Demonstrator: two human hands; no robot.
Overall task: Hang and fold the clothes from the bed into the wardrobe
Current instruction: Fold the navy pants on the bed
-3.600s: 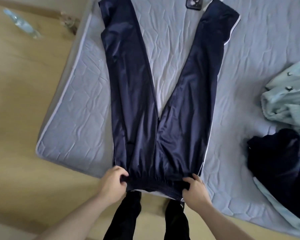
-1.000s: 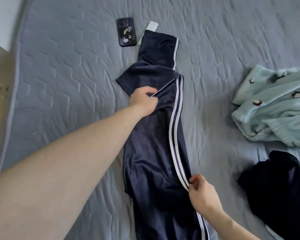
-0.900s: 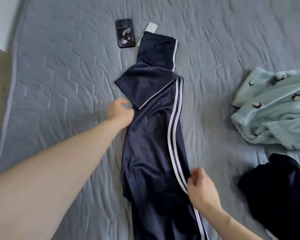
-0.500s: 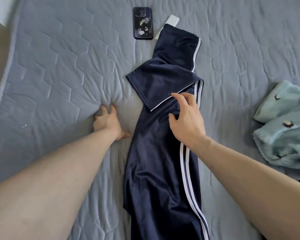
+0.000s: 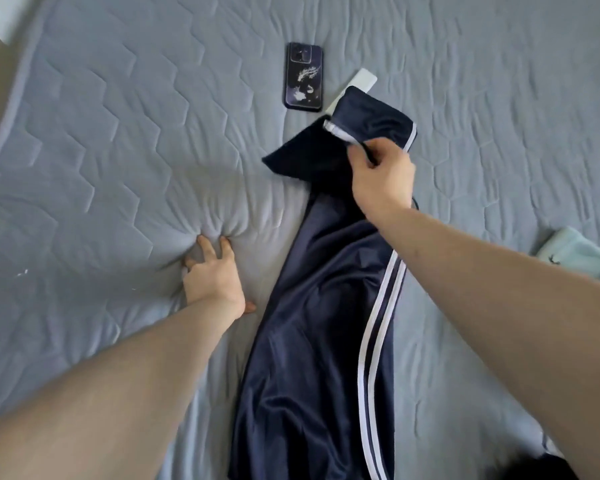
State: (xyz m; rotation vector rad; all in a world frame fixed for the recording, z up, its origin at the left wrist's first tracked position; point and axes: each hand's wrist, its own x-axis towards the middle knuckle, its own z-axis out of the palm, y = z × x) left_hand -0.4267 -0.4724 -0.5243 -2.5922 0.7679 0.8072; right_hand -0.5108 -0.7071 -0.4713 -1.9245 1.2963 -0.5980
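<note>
- Pressing down beside the garment, our left hand (image 5: 213,280) lies flat on the bed (image 5: 118,133), fingers (image 5: 207,249) spread and holding nothing, dimpling the quilted cover just left of the navy track pants (image 5: 309,341).
- Our right hand (image 5: 381,174) has its fingers closed on the upper leg end of the pants, pinching the white-edged hem and lifting that flap off the layer beneath.
- We see the pants lying folded lengthwise down the middle of the bed, the double white stripe along their right edge, the lower part running out of view at the bottom.
- A dark phone (image 5: 303,76) lies just beyond the far end of the pants, apart from them; a white strip (image 5: 362,79) pokes out from under that end.
- To the left, open mattress reaches the bed's edge; to the right, it stays clear up to a light blue garment (image 5: 582,258) at the frame's border.
</note>
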